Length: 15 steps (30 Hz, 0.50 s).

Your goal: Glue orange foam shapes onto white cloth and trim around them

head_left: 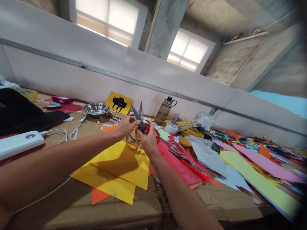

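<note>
A pair of scissors is held up over the table, its grey blades spread and pointing upward. One yellow loop and one red loop show below the blades; I cannot tell if both belong to the same pair. My left hand is closed, pinching the scissors near the base of the blades. My right hand is wrapped around the handle side, fingers by the red loop. Beneath both hands lie overlapping yellow sheets, with an orange piece poking out below them.
A metal bowl and a yellow card with a black cutout stand behind. Further right are a bottle, a red sheet with a red-and-black pen-like tool, and heaped coloured scraps. A white power bank is left.
</note>
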Motion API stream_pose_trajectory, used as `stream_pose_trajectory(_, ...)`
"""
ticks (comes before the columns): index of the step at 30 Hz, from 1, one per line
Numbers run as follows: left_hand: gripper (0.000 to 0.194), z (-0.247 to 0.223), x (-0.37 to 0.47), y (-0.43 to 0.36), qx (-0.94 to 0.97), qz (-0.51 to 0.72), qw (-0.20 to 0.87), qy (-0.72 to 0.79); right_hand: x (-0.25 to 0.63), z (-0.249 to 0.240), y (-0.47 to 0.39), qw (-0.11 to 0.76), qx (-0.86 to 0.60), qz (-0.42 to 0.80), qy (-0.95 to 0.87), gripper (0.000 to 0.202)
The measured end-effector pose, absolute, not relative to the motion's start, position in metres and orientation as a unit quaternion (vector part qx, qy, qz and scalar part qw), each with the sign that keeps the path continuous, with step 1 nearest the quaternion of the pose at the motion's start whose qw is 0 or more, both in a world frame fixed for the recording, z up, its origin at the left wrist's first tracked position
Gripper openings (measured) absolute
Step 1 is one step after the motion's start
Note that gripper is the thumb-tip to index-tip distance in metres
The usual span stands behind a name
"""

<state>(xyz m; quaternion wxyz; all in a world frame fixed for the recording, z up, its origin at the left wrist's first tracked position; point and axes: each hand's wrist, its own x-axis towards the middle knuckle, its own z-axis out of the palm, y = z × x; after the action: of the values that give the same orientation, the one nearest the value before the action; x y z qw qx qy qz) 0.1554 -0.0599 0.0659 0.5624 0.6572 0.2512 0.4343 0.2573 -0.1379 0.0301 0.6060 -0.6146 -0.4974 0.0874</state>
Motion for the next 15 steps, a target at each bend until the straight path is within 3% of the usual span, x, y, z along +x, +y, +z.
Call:
stream_pose_trajectory(3, 0.016, 0.059, 0.163, -0.053, 0.612, 0.397, 0.648, 0.218, 0.253, 0.034, -0.143, 0.591, -0.592, 0.103, -0.538, 0.07)
stream_pose_trajectory(7, 0.025, 0.042, 0.156, -0.043, 0.576, 0.379, 0.682, 0.244, 0.252, 0.043, -0.155, 0.479, -0.641, 0.112, -0.589, 0.055)
stream_pose_trajectory(11, 0.026, 0.028, 0.144, -0.039, 0.534, 0.334, 0.73, 0.265, 0.259, 0.049, -0.181, 0.411, -0.679, 0.04, -0.607, 0.026)
stream_pose_trajectory(15, 0.024, 0.027, 0.133, -0.041, 0.505, 0.302, 0.766, 0.259, 0.298, 0.041, -0.22, 0.396, -0.706, -0.077, -0.582, 0.029)
